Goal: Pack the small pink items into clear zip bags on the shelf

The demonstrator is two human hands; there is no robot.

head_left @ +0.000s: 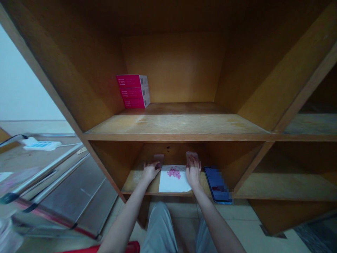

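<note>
A white paper sheet (pixel 173 182) lies on the lower wooden shelf (pixel 137 179) with a small heap of pink bits (pixel 174 172) on its far half. My left hand (pixel 151 171) rests just left of the sheet. Its fingers curl around a small pinkish flat piece (pixel 159 158) that sticks up past them. My right hand (pixel 193 171) is at the sheet's right edge, fingers together on a similar pinkish piece (pixel 191 154). What these pieces are is too dim to tell.
A dark blue phone (pixel 217 184) lies on the same shelf right of my right hand, overhanging the edge. Three pink boxes (pixel 133 91) are stacked at the back left of the upper shelf (pixel 179 128). Metal rails (pixel 65 189) and a white power strip (pixel 42 144) lie to the left.
</note>
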